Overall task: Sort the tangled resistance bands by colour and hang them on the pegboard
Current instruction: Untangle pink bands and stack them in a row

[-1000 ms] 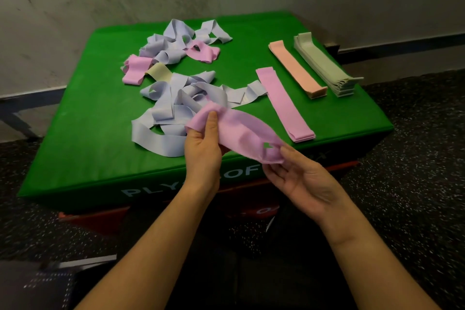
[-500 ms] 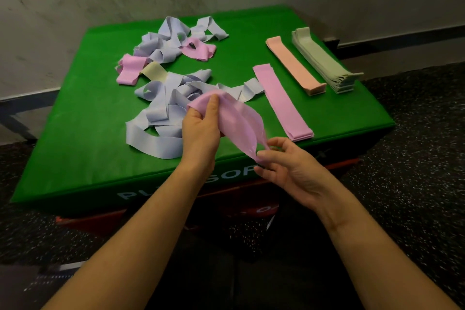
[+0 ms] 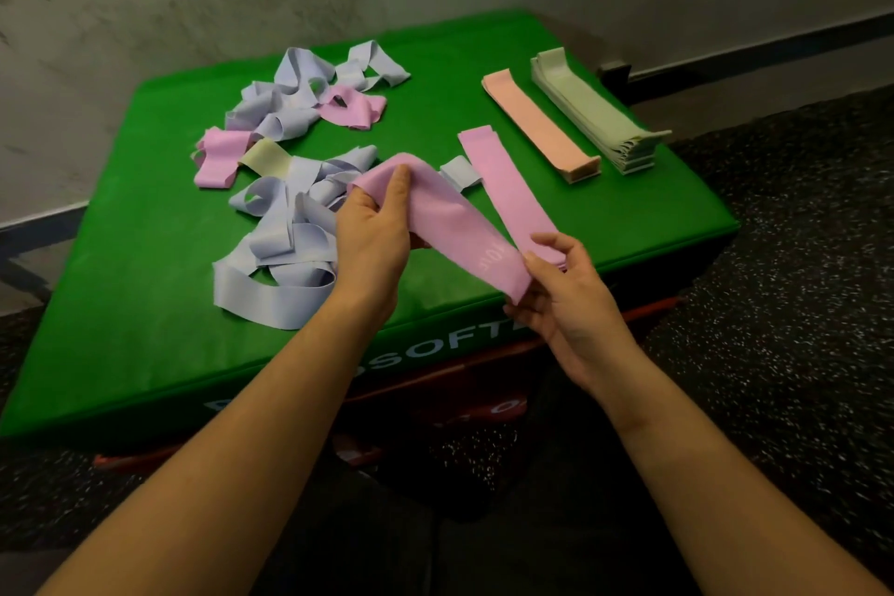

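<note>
Holding a pink band stretched between both hands above the near edge of the green box, clear of its top. Left hand pinching the far end: thumb pressing on top of the fold, remaining fingers curling beneath, largely hidden by the fabric. Right hand pinching the near end between thumb and fingertips, index finger lifting slightly above the strip, palm turned up under it. Sagging only a little between the two grips, suggesting a light, soft, limp material, probably elastic; draping rather than keeping shape, so likely twisting or folding if released at one end. Judging the matt surface as grippy, not slippery; no fragility apparent. Best taking hold at the two end folds, as now, keeping the loop flat for laying down. Lying just beyond the right fingers: the flat pink stack, the likely destination. Further beyond those fingers: a peach stack and a green stack. Lying beside and beyond the left fingers: the lilac tangle, with more pink bands and a yellow band caught in it. Pegboard not showing in view. Sorting appearing partly done; hanging not yet begun.
</note>
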`<act>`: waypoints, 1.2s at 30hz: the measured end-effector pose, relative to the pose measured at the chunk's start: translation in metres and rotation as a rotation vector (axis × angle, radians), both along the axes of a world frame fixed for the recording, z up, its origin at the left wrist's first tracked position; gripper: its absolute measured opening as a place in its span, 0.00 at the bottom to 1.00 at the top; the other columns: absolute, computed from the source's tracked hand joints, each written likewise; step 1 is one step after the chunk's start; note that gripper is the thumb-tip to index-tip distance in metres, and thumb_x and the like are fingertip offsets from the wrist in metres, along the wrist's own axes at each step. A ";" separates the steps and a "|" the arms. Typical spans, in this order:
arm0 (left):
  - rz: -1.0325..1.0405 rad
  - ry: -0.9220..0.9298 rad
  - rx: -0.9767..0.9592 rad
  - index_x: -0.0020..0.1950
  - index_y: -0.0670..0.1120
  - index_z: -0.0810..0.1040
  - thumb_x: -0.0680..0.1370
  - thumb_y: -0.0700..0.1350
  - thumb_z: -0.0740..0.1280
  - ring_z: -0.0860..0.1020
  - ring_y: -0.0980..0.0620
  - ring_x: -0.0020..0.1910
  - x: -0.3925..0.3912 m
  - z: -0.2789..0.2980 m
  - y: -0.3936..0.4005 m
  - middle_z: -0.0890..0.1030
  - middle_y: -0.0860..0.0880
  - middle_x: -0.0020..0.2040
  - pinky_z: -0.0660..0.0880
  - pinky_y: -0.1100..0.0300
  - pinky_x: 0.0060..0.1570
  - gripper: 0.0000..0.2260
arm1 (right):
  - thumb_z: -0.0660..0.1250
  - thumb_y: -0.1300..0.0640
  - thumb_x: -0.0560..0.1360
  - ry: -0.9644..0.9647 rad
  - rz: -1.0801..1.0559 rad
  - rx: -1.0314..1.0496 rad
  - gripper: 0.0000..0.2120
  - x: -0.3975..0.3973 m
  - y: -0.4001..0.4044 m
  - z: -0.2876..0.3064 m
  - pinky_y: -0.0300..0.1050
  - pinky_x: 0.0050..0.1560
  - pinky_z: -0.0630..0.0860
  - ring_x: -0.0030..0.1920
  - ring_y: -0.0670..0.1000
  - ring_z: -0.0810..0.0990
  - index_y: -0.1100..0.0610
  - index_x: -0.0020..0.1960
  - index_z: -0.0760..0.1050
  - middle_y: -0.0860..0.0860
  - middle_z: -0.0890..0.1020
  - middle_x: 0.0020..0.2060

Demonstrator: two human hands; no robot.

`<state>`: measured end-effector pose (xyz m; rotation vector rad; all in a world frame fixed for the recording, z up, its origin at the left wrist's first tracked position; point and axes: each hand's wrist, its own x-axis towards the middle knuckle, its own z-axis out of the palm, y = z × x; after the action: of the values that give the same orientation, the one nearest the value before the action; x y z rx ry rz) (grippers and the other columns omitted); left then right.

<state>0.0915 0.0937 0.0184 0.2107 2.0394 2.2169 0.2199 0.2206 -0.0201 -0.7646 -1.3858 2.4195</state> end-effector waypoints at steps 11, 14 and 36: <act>-0.106 -0.032 -0.082 0.61 0.44 0.79 0.82 0.52 0.65 0.82 0.47 0.54 -0.038 -0.005 0.043 0.83 0.43 0.56 0.81 0.55 0.41 0.14 | 0.67 0.69 0.76 0.128 0.119 0.300 0.11 0.003 0.033 0.001 0.38 0.43 0.81 0.41 0.45 0.83 0.55 0.49 0.82 0.48 0.86 0.40; -0.128 -0.018 -0.158 0.55 0.45 0.78 0.81 0.51 0.67 0.81 0.45 0.56 -0.052 -0.002 0.059 0.82 0.43 0.56 0.82 0.53 0.45 0.10 | 0.63 0.72 0.77 0.151 0.220 0.437 0.18 0.005 0.049 0.002 0.41 0.48 0.81 0.44 0.48 0.84 0.51 0.50 0.83 0.45 0.87 0.46; -0.135 -0.398 -0.042 0.68 0.44 0.66 0.82 0.34 0.54 0.81 0.45 0.52 -0.151 -0.021 0.161 0.82 0.44 0.55 0.79 0.50 0.46 0.15 | 0.72 0.53 0.74 0.321 0.214 1.653 0.07 -0.029 0.157 -0.036 0.49 0.41 0.72 0.44 0.48 0.72 0.49 0.52 0.84 0.41 0.84 0.46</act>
<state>-0.0597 0.2542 -0.0028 -0.0894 1.7977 1.9457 0.1905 0.3772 -0.0559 0.2188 -2.5102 0.6772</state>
